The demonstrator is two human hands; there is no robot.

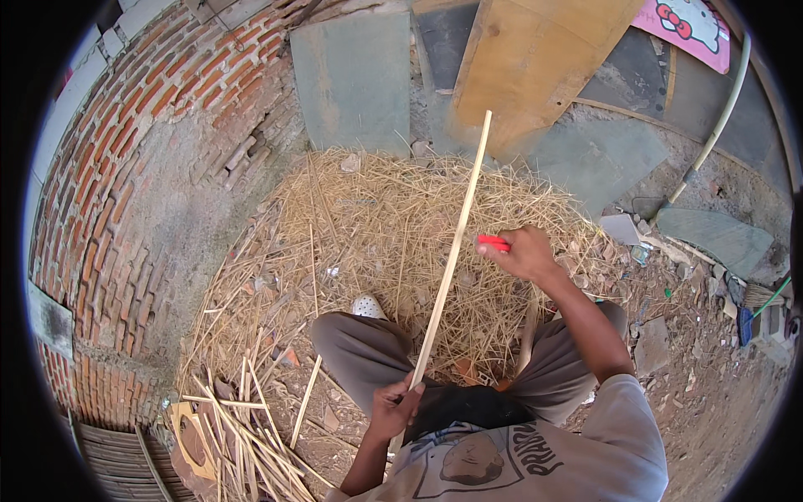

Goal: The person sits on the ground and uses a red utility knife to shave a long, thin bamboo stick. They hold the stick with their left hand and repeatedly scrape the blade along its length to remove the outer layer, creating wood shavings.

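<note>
My left hand (393, 408) is closed around the lower end of a long pale bamboo strip (454, 248), close to my lap. The strip slants up and slightly right, its far end free above the straw. To the right of its middle, my right hand (524, 253) grips a small red-handled tool (493, 242). A small gap separates tool and strip. Fingers hide part of the tool, and its exact kind does not show.
A heap of straw-like shavings (376, 217) spreads before my legs. Several cut strips (251, 435) lie at lower left. A brick wall (109, 217) rises on the left. Boards (535, 58) lean at the back, and a broom (759, 297) lies far right.
</note>
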